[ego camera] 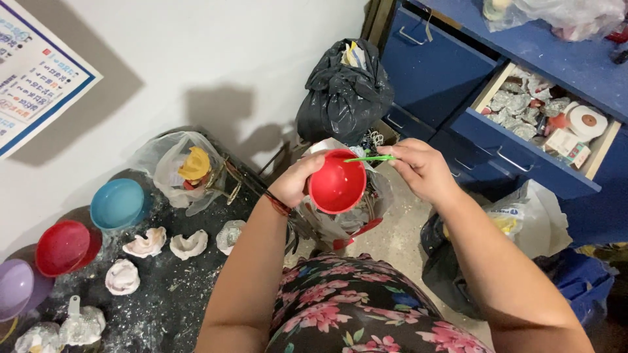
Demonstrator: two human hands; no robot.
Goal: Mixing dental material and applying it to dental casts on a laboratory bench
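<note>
My left hand [296, 183] is closed around the rim of a red bowl [337, 182], held up over my lap, its inside coated with something white. My right hand [422, 170] pinches a thin green stick [369, 158] — its tip lies across the bowl's top edge. On the dark, dusty tabletop [176, 294] to my left sit a blue bowl [118, 204], another red bowl [63, 247] and white plaster casts [149, 243] — well apart from my hands. An open blue drawer [523, 153] stands to the right.

a glossy red round plastic bowl [337, 182] and a thin bright green plastic stick [370, 158] are seen; a blue bowl [118, 204], a purple bowl [14, 287], dark blue drawers [523, 153] and a black, pink-flowered dress [353, 307] are shown.
</note>
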